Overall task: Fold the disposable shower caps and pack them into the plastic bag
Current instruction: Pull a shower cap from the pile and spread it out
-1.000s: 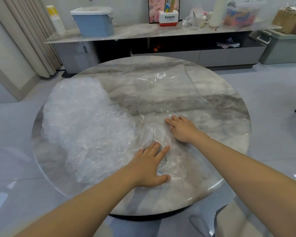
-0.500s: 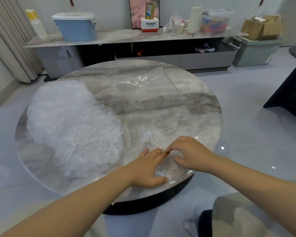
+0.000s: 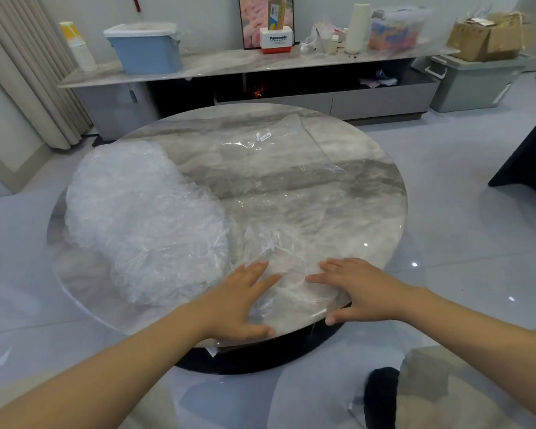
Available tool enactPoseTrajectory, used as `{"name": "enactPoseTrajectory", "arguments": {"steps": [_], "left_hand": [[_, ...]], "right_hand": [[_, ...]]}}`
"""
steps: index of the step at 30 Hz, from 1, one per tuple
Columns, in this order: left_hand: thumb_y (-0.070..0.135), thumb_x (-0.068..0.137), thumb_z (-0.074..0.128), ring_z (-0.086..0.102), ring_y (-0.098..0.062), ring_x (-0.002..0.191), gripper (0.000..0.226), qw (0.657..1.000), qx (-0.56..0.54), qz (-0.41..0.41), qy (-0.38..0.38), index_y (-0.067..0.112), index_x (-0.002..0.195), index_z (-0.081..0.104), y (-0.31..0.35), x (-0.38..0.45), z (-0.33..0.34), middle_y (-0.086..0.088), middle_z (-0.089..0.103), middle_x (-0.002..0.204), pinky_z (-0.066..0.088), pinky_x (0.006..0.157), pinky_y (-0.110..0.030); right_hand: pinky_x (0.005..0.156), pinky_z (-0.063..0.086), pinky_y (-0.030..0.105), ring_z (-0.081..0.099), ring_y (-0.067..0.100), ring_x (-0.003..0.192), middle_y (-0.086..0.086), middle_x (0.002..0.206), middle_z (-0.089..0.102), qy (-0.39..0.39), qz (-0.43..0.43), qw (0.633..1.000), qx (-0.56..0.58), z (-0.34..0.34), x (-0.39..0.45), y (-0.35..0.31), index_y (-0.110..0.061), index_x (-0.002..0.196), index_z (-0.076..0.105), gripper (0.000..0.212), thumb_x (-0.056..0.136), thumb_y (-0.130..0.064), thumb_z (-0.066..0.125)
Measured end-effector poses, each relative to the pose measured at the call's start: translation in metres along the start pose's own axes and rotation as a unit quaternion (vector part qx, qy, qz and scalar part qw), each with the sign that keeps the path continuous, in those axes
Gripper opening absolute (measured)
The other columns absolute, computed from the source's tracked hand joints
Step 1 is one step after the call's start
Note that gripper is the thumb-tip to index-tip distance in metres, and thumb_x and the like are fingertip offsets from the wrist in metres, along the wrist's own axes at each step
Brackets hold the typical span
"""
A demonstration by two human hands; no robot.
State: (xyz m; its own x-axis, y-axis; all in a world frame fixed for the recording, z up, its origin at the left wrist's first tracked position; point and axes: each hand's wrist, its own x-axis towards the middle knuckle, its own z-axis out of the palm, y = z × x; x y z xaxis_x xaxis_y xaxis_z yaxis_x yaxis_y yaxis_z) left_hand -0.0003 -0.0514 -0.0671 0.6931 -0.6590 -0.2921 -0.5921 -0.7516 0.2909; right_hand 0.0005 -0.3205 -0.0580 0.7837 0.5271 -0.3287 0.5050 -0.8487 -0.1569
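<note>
head view: i see my left hand (image 3: 241,300) and right hand (image 3: 356,287) pressing flat, fingers straight, on one clear shower cap (image 3: 287,274) at the round marble table's (image 3: 369,193) near edge; cap pile (image 3: 143,218) left, plastic bag (image 3: 276,159) beyond.

Left hand (image 3: 240,300) and right hand (image 3: 358,289) press one shower cap (image 3: 287,274) flat on the marble table (image 3: 369,193).

Ahead of me at the top of the frame runs a long low grey marble-topped cabinet (image 3: 260,61). On it, from the left, I see a stack of paper cups (image 3: 78,48), a blue plastic lidded bin (image 3: 146,48), a red-and-white Panasonic box (image 3: 276,40), a tall white roll (image 3: 357,27). At upper right, a brown cardboard box (image 3: 486,37) sits on a pale green storage bin (image 3: 474,83). Beige curtains (image 3: 22,72) hang at upper left.
</note>
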Motion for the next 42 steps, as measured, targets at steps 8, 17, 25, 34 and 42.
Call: {"name": "enactPoseTrajectory", "arguments": {"steps": [8,17,25,34,42], "left_hand": [[0.024,0.1,0.04,0.022,-0.007,0.142,0.049,0.993,-0.092,-0.043,0.06,0.035,0.146,0.03,0.006,0.01,-0.002,0.009,0.021,0.156,0.019,0.113,-0.021],[0.037,0.1,0.038,0.053,0.007,0.105,0.032,0.971,-0.203,-0.034,0.125,0.038,0.126,0.057,0.015,0.018,-0.011,0.022,0.058,0.121,0.038,0.09,-0.011],[0.031,0.095,0.047,0.055,-0.01,0.067,0.035,0.941,-0.231,-0.136,0.208,0.003,0.093,0.067,0.01,0.028,-0.007,-0.003,0.063,0.077,0.04,0.06,-0.013],[0.021,0.096,0.042,0.064,-0.009,0.056,0.03,0.884,-0.292,-0.255,0.262,0.002,0.084,0.063,0.001,0.044,-0.017,-0.007,0.069,0.066,0.05,0.063,-0.028],[0.018,0.102,0.035,0.042,-0.02,0.056,0.012,0.96,0.038,-0.216,0.173,0.011,0.095,0.042,-0.009,0.061,-0.009,0.0,0.042,0.065,0.032,0.053,-0.032]], "right_hand": [[0.105,0.031,0.037,0.048,0.026,0.129,0.004,0.138,0.053,0.167,-0.015,0.986,0.02,0.011,0.008,-0.011,-0.037,0.115,0.066,0.047,0.085,-0.062,0.041],[0.098,0.039,0.029,0.057,0.024,0.108,0.006,0.109,0.066,0.129,0.008,0.988,0.082,0.01,0.011,-0.007,-0.01,0.109,0.063,0.036,0.093,-0.032,0.039],[0.056,0.037,0.021,0.052,0.01,0.06,-0.01,0.062,0.056,0.123,0.118,0.968,0.186,-0.012,0.015,0.008,-0.016,0.069,0.052,0.033,0.098,-0.029,0.046],[0.06,0.048,0.025,0.067,0.014,0.062,-0.001,0.064,0.068,0.134,0.219,0.917,0.305,-0.007,0.035,0.008,-0.015,0.073,0.055,0.03,0.092,-0.039,0.057],[0.052,0.031,0.023,0.053,0.016,0.071,-0.002,0.082,0.064,0.122,0.226,0.964,0.063,-0.002,0.036,-0.005,-0.018,0.085,0.051,0.028,0.091,-0.045,0.051]]}}
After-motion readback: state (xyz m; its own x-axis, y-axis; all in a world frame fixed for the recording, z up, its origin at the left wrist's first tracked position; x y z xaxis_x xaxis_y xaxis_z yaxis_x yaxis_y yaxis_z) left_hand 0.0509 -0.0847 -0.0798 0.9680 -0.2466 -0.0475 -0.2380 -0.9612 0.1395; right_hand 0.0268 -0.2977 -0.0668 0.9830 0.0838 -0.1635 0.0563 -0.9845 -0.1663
